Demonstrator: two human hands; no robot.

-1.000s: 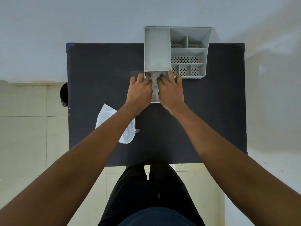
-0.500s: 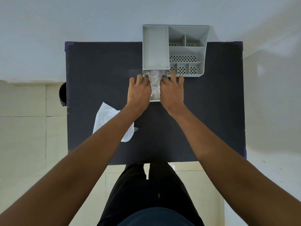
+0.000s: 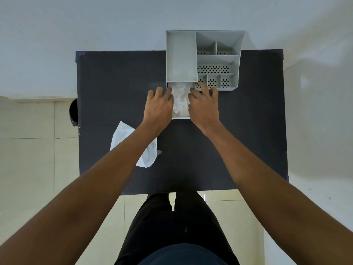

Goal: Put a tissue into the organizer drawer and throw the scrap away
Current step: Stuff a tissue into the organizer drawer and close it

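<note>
A grey desk organizer (image 3: 181, 56) stands at the far edge of the dark table (image 3: 248, 131). Its white drawer (image 3: 181, 117) is pulled out toward me, and a crumpled white tissue (image 3: 180, 98) lies inside it. My left hand (image 3: 158, 108) rests flat on the drawer's left side, my right hand (image 3: 204, 106) on its right side. Both have fingers spread and touch the tissue's edges. A white plastic scrap wrapper (image 3: 122, 134) lies on the table to the left, partly hidden under my left forearm.
A dark round bin (image 3: 73, 111) sits on the floor just past the table's left edge. The organizer's right half has several small perforated compartments (image 3: 213, 68). A pale wall runs behind the table, and tiled floor lies to the left and below.
My hands have drawn slightly apart, showing more of the tissue in the drawer. The fingers have spread wider.
</note>
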